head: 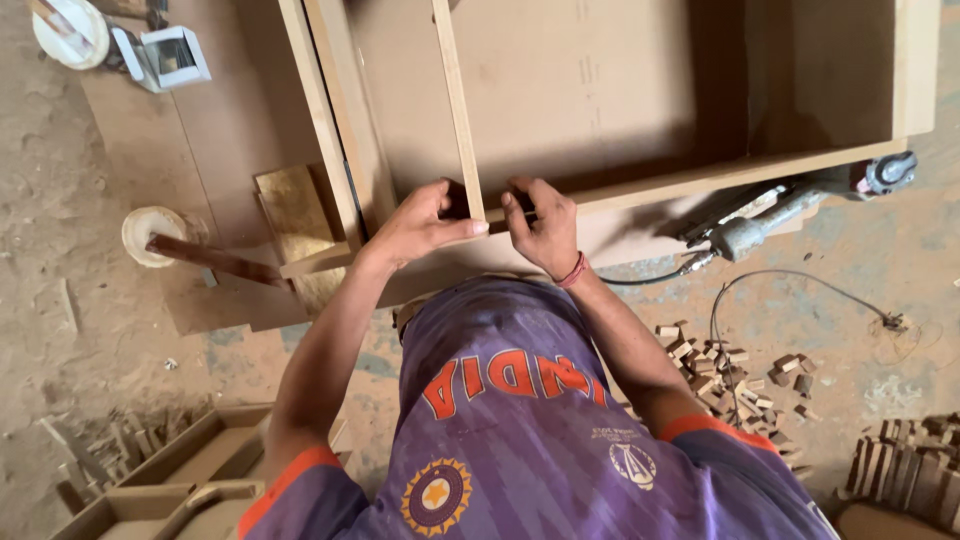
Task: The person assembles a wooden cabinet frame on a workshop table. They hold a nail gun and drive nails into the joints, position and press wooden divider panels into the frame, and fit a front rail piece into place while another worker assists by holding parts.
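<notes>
Head view, looking down. The left hand point(418, 228) pinches the near end of a narrow wooden strip point(457, 105), thumb lying across it at 6 o'clock of the strip. The right hand point(540, 228) is curled, fingertips pressing the front edge of the open wooden box point(700, 178) just beside the strip at its 3 o'clock. A power tool point(790, 205) lies at 3 o'clock; small wood blocks point(725, 370) litter the floor point(60, 250) at 4 o'clock.
</notes>
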